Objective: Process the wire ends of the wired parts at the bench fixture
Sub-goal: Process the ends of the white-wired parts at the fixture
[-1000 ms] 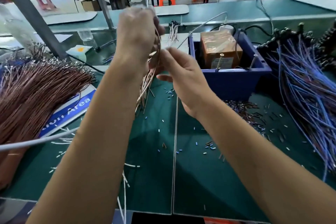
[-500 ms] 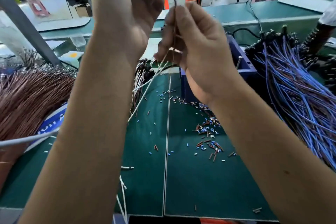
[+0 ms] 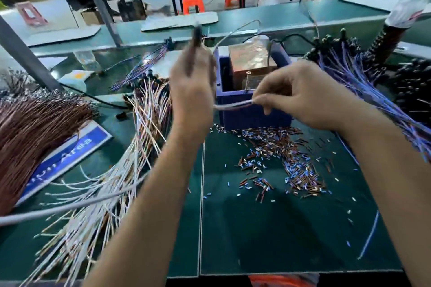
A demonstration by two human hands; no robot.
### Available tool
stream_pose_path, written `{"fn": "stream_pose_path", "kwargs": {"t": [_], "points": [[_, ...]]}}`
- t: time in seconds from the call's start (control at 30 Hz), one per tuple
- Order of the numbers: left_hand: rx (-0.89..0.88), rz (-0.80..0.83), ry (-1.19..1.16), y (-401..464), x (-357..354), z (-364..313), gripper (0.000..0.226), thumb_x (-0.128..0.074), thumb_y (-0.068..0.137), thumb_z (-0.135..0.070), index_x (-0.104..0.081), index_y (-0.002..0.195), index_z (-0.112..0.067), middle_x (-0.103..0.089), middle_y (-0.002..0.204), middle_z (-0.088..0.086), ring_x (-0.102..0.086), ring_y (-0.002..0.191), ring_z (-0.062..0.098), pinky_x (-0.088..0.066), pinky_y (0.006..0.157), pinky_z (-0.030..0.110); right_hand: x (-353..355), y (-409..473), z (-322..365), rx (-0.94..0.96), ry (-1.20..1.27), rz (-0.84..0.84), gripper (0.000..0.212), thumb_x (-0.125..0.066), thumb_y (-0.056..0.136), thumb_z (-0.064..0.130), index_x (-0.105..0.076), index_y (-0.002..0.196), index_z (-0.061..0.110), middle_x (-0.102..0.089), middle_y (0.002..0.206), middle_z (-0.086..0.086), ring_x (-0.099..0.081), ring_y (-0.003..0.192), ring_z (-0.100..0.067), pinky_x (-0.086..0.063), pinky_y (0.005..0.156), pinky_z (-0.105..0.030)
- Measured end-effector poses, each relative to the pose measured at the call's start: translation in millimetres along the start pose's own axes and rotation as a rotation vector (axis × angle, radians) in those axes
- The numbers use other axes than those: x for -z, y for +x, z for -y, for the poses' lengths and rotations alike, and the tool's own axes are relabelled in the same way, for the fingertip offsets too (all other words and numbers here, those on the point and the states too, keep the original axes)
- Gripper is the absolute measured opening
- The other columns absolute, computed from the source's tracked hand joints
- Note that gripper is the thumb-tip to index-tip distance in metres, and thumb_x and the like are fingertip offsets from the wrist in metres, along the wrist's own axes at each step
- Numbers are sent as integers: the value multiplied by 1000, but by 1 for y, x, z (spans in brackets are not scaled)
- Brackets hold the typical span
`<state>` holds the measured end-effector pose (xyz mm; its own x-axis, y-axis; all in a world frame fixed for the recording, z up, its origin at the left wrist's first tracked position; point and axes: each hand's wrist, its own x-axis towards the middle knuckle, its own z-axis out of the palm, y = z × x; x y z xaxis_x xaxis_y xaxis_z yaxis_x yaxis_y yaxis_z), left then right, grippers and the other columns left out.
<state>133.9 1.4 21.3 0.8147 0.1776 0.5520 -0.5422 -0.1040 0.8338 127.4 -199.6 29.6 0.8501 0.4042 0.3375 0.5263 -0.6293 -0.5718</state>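
Green bench mat (image 3: pixel 268 240); left hand (image 3: pixel 192 91) grips a dark-tipped wired part (image 3: pixel 194 46), right hand (image 3: pixel 300 95) pinches white wire (image 3: pixel 233 105) before blue fixture box (image 3: pixel 251 114).

Single head-worn camera is looking forward and down, close over the green bench (image 3: pixel 279 228), with the blue fixture box (image 3: pixel 251 114) lying just ahead.

2 hands (image 3: pixel 193 91), 1 blue box (image 3: pixel 254 114), 3 wire heaps (image 3: pixel 32 133), 2 orange stools (image 3: pixel 192 4).
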Motion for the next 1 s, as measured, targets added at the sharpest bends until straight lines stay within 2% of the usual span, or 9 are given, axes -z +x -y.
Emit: {"fn": "stream_pose_path", "kwargs": {"t": [0.1,0.17,0.27,0.37,0.5,0.63,0.8,0.87,1.0], "points": [[-234,272,388,-42,-22,30,17,-56,103,-16,-53,86,-16,-48,68,-14,-47,57,12,-33,54,31,-16,-10,-29,-18,-172,89,8,-74,95,20,-78,88,20,-70,70,11,-66,68,-10,-47,68,-27],[-286,371,549,-49,-29,45,11,-61,99,-14,-55,91,-9,-58,82,-3,-57,74,28,-43,62,41,-28,-17,-48,-75,-249,127,9,-71,97,22,-76,92,15,-71,79,1,-67,77,-23,-51,72,-36],[-255,477,655,-60,-36,56,20,-65,89,-16,-55,104,-8,-56,100,6,-56,87,35,-49,70,51,-36,-27,-65,-117,-231,21,11,-71,96,26,-72,91,18,-72,84,-4,-66,79,-27,-54,74,-48],[-272,587,662,-63,-36,65,25,-68,90,-20,-57,112,-13,-57,103,3,-59,89,32,-51,73,49,-40,-38,-72,-55,-129,-101,16,-69,97,35,-67,87,23,-67,77,6,-63,71,-16,-53,68,-46],[-157,521,538,-66,-31,79,11,-72,92,-14,-64,91,-8,-67,78,3,-61,72,27,-50,67,45,-45,-43,-76,-24,-28,-163,25,-70,95,43,-72,87,19,-67,74,12,-61,68,-2,-49,65,-30],[56,506,311,-65,-31,84,12,-70,92,-14,-70,80,-17,-70,69,-8,-62,63,7,-48,64,27,-41,-49,-81,-93,86,-208,32,-72,90,47,-76,82,16,-70,66,6,-64,61,-9,-48,60,-23],[351,589,-26,-63,-29,82,21,-62,95,-19,-71,77,-15,-58,58,-5,-45,47,3,-36,50,15,-30,-55,-85,-151,358,-208,17,-77,91,28,-77,82,13,-72,64,4,-58,49,2,-42,54,-6],[471,619,-226,-63,-28,80,21,-60,96,-17,-72,80,-10,-51,56,-2,-37,44,5,-29,46,16,-29,-57,-85,-165,502,-142,11,-76,92,23,-76,90,12,-72,66,-1,-56,49,0,-41,52,-9],[613,597,-469,-60,-28,79,23,-55,96,-18,-71,83,-8,-42,56,-1,-28,48,10,-17,50,28,-28,-58,-86,-215,670,-52,6,-73,94,22,-73,99,18,-74,76,-12,-51,52,-14,-38,45,-25]]}}
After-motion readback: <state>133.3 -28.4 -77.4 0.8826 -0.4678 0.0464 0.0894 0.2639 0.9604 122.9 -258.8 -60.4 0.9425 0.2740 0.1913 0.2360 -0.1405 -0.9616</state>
